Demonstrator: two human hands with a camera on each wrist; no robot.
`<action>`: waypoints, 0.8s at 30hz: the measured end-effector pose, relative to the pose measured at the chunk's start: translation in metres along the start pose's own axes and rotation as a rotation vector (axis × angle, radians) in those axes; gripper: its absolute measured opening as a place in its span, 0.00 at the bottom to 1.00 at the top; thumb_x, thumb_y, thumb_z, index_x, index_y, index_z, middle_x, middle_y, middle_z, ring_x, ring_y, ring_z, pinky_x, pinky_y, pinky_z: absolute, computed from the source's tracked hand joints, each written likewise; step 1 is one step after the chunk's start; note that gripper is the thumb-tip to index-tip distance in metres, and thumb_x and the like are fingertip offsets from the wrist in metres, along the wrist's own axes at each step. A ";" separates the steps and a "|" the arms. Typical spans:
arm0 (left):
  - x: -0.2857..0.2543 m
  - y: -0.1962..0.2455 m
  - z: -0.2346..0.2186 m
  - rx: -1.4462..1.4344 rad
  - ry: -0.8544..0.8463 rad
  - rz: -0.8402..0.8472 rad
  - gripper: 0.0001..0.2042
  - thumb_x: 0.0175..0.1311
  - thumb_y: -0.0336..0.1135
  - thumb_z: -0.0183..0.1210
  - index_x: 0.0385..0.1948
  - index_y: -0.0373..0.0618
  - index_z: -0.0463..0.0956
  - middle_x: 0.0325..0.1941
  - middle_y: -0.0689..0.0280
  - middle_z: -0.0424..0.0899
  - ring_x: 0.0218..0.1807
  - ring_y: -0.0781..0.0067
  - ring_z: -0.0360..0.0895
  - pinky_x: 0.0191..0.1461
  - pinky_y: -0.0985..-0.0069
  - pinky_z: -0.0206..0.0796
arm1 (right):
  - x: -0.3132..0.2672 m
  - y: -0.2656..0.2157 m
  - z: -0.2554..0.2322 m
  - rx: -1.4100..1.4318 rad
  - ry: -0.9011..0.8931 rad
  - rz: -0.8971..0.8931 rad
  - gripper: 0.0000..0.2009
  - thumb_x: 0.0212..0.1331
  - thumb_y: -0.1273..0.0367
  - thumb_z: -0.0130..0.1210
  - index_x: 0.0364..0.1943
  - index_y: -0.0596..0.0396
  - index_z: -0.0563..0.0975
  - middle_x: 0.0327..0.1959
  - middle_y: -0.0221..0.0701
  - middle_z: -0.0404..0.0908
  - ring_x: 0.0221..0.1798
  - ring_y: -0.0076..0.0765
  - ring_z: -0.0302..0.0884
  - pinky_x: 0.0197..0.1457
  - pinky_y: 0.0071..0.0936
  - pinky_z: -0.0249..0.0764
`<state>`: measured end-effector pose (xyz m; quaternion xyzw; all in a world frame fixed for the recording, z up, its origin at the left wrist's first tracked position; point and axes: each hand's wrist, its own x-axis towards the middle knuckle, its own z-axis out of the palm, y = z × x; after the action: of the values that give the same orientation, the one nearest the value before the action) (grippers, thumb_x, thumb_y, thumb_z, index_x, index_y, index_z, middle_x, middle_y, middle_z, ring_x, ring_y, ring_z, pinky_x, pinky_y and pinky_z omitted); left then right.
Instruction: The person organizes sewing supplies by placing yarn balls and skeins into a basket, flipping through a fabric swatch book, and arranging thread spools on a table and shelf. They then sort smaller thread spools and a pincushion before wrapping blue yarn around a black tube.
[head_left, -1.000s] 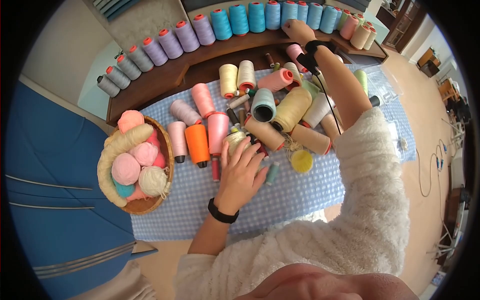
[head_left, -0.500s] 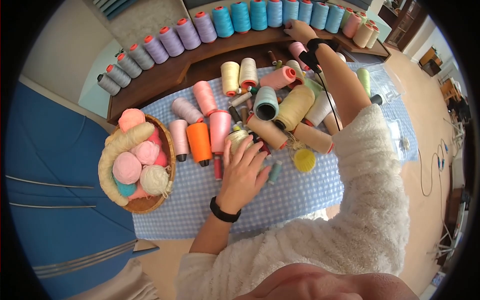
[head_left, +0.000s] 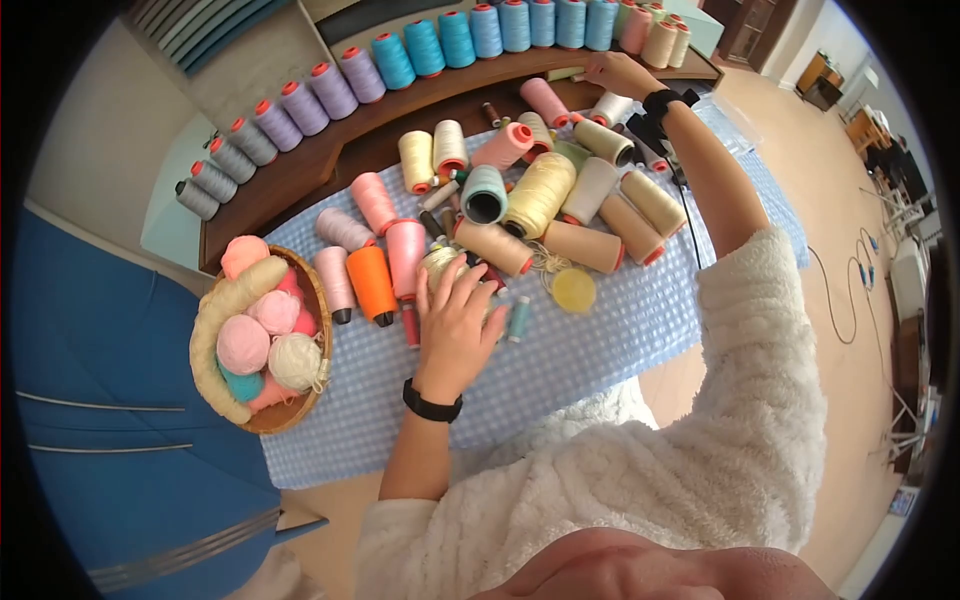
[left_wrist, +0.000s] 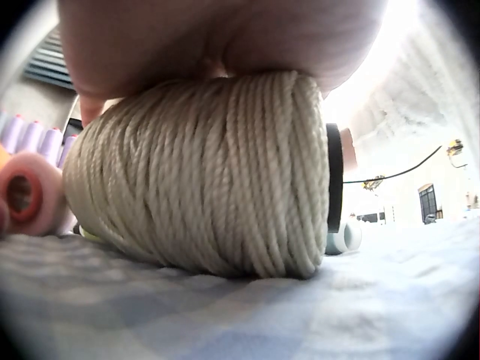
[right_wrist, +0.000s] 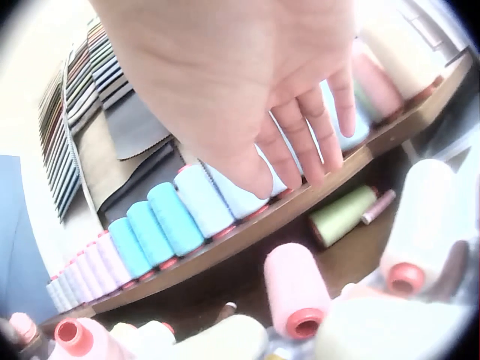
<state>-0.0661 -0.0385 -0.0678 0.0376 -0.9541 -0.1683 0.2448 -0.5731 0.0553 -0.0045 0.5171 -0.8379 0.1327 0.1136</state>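
My left hand (head_left: 455, 335) rests on a spool of cream twisted cord (left_wrist: 202, 180), which lies on its side on the checked cloth. The fingers spread over its top; in the left wrist view the palm covers it. An orange thread cone (head_left: 371, 283) and pink cones stand to its left, a small teal spool (head_left: 518, 320) to its right. My right hand (head_left: 620, 75) reaches to the front edge of the dark wooden shelf, below the row of light blue cones (right_wrist: 204, 201). In the right wrist view its fingers are extended and hold nothing.
A basket (head_left: 325, 345) of yarn balls stands at the table's left. Thread cones lie piled mid-table, with a yellow cup-like piece (head_left: 574, 291) in front. A pale green spool (right_wrist: 345, 216) lies in the recess under the shelf. A cable (head_left: 848, 330) crosses the floor at right.
My right hand has left a light blue cone in the row and moved right and down to the shelf's edge. The head view has shifted. My left hand stays on the cord spool.
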 end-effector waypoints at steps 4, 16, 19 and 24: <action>0.000 0.000 -0.004 0.016 -0.021 -0.018 0.14 0.62 0.37 0.64 0.47 0.41 0.80 0.61 0.61 0.77 0.72 0.54 0.64 0.78 0.42 0.42 | 0.016 0.028 0.012 -0.046 0.051 -0.030 0.15 0.63 0.60 0.59 0.44 0.58 0.81 0.45 0.41 0.85 0.50 0.50 0.81 0.56 0.37 0.76; 0.003 -0.001 -0.009 -0.019 -0.089 -0.087 0.14 0.61 0.36 0.65 0.48 0.44 0.81 0.63 0.64 0.77 0.74 0.56 0.62 0.79 0.48 0.37 | 0.077 0.043 0.060 -0.060 0.101 0.379 0.18 0.67 0.49 0.51 0.54 0.36 0.79 0.56 0.36 0.79 0.62 0.48 0.76 0.63 0.47 0.74; 0.004 0.001 -0.009 -0.022 -0.100 -0.097 0.15 0.61 0.36 0.65 0.48 0.44 0.81 0.62 0.64 0.77 0.73 0.55 0.62 0.79 0.48 0.37 | 0.081 0.048 0.067 -0.146 0.133 0.395 0.19 0.68 0.46 0.49 0.53 0.35 0.79 0.57 0.34 0.79 0.65 0.47 0.73 0.63 0.47 0.73; 0.006 0.002 -0.012 -0.014 -0.129 -0.116 0.15 0.60 0.35 0.65 0.48 0.45 0.81 0.63 0.64 0.77 0.73 0.55 0.62 0.79 0.47 0.37 | 0.082 0.073 0.067 -0.091 0.172 0.300 0.20 0.66 0.51 0.51 0.48 0.49 0.82 0.48 0.45 0.84 0.55 0.57 0.80 0.61 0.49 0.75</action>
<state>-0.0656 -0.0410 -0.0547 0.0803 -0.9629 -0.1909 0.1728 -0.6780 -0.0052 -0.0485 0.3673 -0.8980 0.1539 0.1868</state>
